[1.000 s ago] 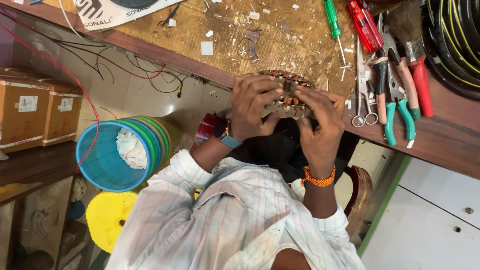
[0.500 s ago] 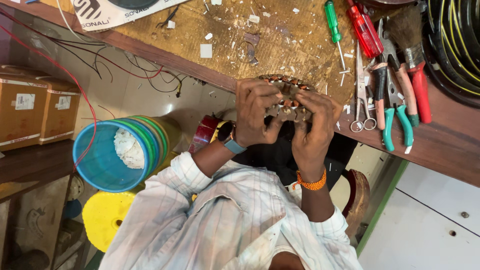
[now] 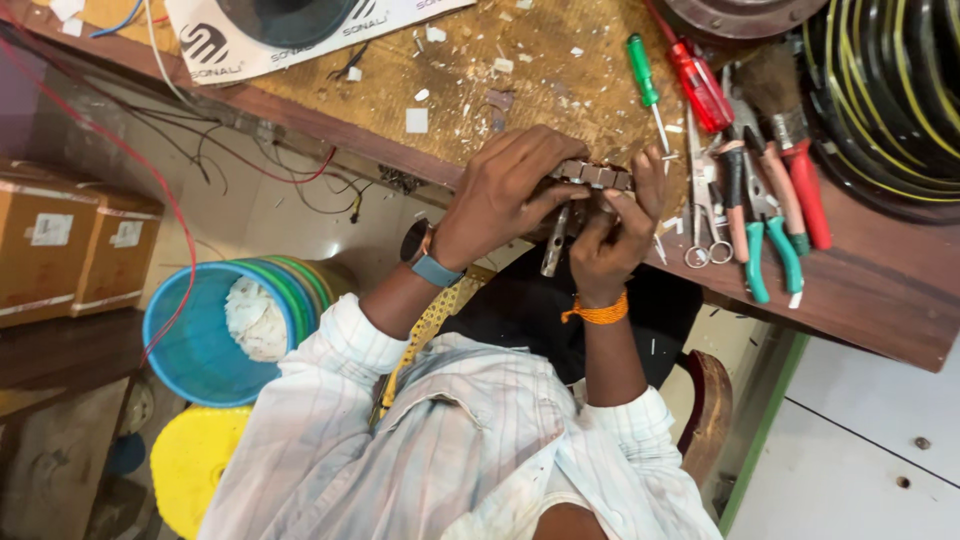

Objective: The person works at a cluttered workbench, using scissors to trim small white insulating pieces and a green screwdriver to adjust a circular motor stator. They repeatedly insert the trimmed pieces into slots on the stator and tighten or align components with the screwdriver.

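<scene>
My left hand [image 3: 500, 200], with a watch on a blue strap at the wrist, lies over a round metal stator core [image 3: 597, 176] at the front edge of the wooden bench [image 3: 880, 290]. My right hand [image 3: 622, 235], with an orange thread around the wrist, grips the same core from the other side. The core shows as a band of grey laminated segments; the rest of it is hidden by my fingers. A slim grey metal tool [image 3: 555, 242] sticks down from between my hands; which hand holds it I cannot tell.
On the bench to the right lie a green-handled screwdriver [image 3: 643, 75], a red one [image 3: 700, 88], scissors [image 3: 700, 215], green-handled pliers [image 3: 768, 250], a red-handled brush [image 3: 800, 180] and coiled black-yellow cable [image 3: 890, 90]. A blue bucket [image 3: 190, 345], cardboard boxes [image 3: 70, 245] and loose wires [image 3: 250, 160] sit below left.
The view has drawn in closer. My hands have turned the core so its edge faces me, and my left hand covers more of it. The grey tool now shows between my hands.
</scene>
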